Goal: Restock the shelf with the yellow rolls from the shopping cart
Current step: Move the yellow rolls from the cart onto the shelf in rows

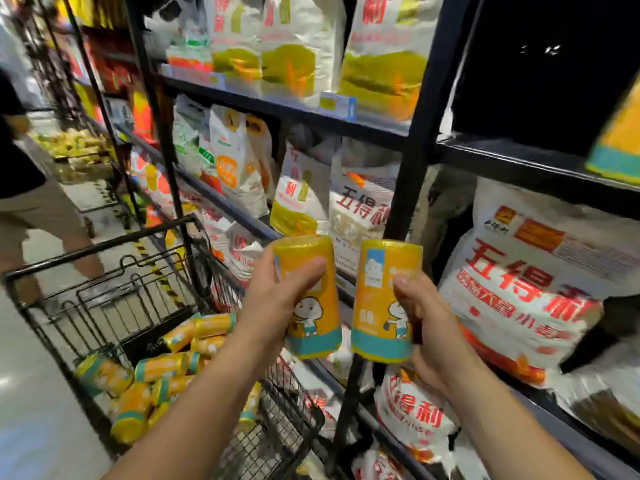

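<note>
Holding one roll in each hand, the person faces the shelving with the job clearly only part-way through. The left hand (277,299) is wrapped round a yellow roll (311,296), thumb across its front and fingers behind, keeping it upright with the teal band at the bottom. The right hand (426,323) grips a second roll (384,299) the same way, thumb on the front. The two rolls stand just beside each other with a narrow gap between them, raised in front of the black post (415,168) of the shelf. Neither roll is on a shelf board yet. Down to the left, the shopping cart (104,244) holds a loose heap of rolls (152,386) lying on their sides, a good many of them, so most of the restocking looks to be ahead. The boards straight in front are filled with white flour bags (526,289). The likely spot, I judge, is the dark bay (540,81) up on the right. A blurred yellow and teal shape (620,133) at the picture's edge there may be a roll already placed, though it is too smeared to be sure. Another person (20,174) stands in the aisle beyond the cart.
</note>
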`<state>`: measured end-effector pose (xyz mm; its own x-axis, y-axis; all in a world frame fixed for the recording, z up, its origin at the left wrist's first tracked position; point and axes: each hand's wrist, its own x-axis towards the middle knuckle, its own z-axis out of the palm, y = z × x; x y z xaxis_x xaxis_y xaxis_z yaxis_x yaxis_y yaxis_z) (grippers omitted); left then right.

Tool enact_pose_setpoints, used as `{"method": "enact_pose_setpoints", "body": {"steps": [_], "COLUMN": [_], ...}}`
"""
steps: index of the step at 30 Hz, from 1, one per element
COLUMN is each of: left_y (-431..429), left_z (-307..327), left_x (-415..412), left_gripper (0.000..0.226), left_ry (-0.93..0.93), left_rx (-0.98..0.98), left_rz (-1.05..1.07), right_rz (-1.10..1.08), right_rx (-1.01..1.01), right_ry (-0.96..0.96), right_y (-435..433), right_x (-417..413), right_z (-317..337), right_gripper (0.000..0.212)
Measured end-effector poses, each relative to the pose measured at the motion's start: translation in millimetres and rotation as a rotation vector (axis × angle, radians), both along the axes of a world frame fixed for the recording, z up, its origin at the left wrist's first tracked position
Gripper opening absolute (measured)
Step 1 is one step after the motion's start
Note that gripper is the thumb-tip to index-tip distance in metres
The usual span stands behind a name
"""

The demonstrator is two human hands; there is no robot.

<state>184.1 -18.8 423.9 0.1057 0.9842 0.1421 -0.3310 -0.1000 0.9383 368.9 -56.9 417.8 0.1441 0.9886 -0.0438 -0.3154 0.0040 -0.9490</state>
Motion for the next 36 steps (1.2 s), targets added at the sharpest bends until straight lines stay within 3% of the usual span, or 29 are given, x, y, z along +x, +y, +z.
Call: {"method": "enact_pose_setpoints", "body": {"steps": [5,9,16,21,27,36], "left_y": [-19,-43,-98,-125,-146,-144], "left_z": [43,73,129,160,194,236], "left_x": [78,141,232,283,331,387], "left_gripper": [0.046,0.040,0.052,0.051,0.052,0.062], "left_ry": [0.059,0.079,0.083,0.077,0.146,0.456], "left_rx": [0.131,0.201,0.355,0.460,0.607,0.841], "left_rz": [-0.129,-0.184,-0.325,-0.394,-0.376,-0.259], "right_rz": [-0.114,-0.227,-0.326,-0.428,-0.552,-0.724], "right_rx": [0.121,0.211,0.364,0.418,0.447,0.438], "right_ry": [-0.112,-0.187,-0.240,-0.326,-0.408,-0.427], "right_y": [-53,-98,-174,-220,-268,-300], "right_x": [70,125,209,252,293,332], "right_z": [35,60,101,123,148,187], "right_gripper": [0.052,0.065,0.055,0.061,0.044,0.049]}}
